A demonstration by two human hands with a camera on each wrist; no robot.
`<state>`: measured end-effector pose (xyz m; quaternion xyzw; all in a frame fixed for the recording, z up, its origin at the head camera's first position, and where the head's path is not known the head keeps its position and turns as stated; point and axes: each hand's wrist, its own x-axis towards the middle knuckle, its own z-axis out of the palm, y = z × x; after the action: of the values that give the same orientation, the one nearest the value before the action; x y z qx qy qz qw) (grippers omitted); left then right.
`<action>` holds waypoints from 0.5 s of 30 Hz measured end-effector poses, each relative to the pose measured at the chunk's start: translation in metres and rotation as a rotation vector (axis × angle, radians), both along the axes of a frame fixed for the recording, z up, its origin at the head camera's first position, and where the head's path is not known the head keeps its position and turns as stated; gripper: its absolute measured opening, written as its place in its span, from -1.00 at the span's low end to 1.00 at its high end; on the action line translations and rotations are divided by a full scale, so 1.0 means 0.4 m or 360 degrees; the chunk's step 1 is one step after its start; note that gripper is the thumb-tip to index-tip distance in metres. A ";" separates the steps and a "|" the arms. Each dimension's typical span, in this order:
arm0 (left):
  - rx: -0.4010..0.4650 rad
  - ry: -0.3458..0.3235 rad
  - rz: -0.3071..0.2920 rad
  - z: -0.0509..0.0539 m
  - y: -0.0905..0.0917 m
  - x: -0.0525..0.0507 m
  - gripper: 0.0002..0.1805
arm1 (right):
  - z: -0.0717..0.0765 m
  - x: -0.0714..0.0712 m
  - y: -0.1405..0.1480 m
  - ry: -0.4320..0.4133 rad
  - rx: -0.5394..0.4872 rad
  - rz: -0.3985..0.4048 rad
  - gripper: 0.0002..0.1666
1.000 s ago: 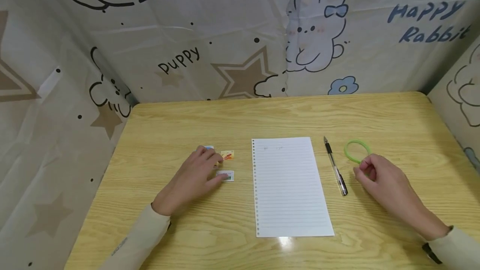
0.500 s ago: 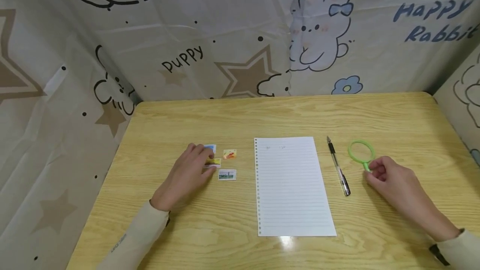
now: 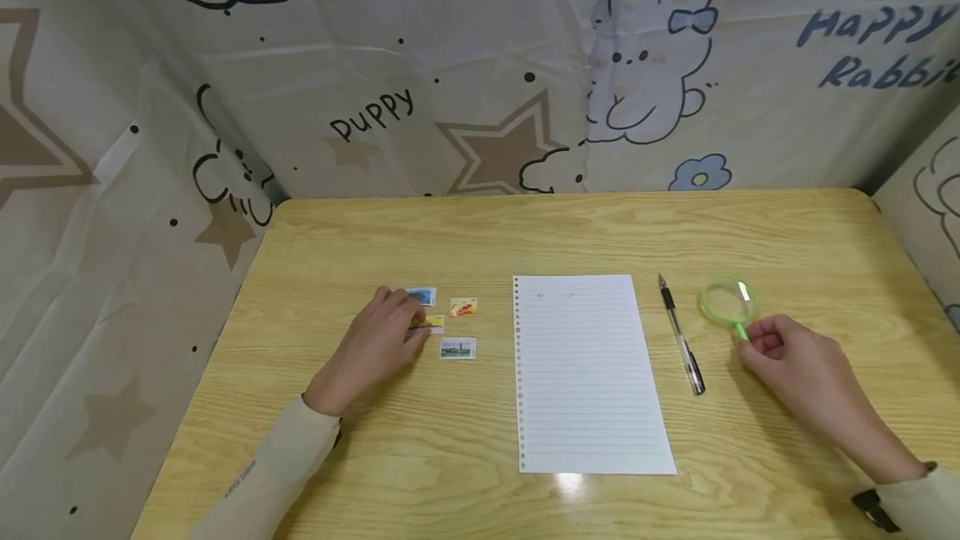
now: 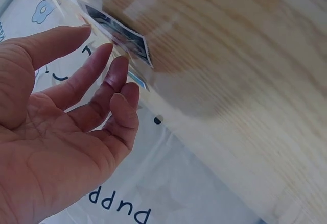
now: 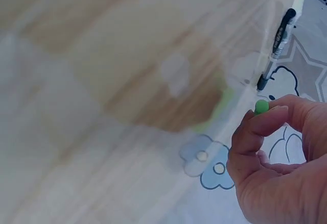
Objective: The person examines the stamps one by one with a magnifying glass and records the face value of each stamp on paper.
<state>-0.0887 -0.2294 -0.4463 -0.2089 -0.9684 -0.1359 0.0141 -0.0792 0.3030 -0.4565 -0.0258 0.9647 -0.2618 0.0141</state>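
Round plastic magnifying glass (image 3: pixel 730 304) rimmed in light green, small rectangular stamps (image 3: pixel 463 307) printed in blue, yellow and orange-red, white paper sheet (image 3: pixel 588 382) ruled with faint lines, slim clear pen (image 3: pixel 682 342) banded in black

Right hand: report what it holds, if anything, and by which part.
The right hand pinches a magnifying glass by its green handle.

The frame's left half has four stamps (image 3: pixel 458 348), its right half one sheet of paper (image 3: pixel 591 375), one pen (image 3: pixel 682 336) and one magnifying glass (image 3: pixel 729 302). There are two hands (image 3: pixel 371 346) and one table (image 3: pixel 360 248).
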 end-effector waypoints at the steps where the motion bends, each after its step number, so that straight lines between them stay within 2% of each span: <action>1: 0.0003 0.0008 0.0000 -0.001 -0.001 0.000 -0.83 | 0.002 0.000 -0.002 0.0013 -0.0012 0.0001 -0.72; 10: 0.0005 0.0066 0.0011 -0.009 -0.003 0.003 -0.86 | 0.038 -0.006 -0.076 0.0175 -0.0204 0.0092 -0.76; 15: -0.0003 0.0075 0.0009 -0.010 -0.003 -0.001 -0.89 | 0.068 -0.021 -0.140 0.0205 -0.0279 0.0189 -0.78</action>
<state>-0.0892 -0.2307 -0.4501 -0.2093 -0.9685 -0.1299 0.0370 -0.0875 0.2469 -0.4292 -0.1009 0.9338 -0.3415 -0.0348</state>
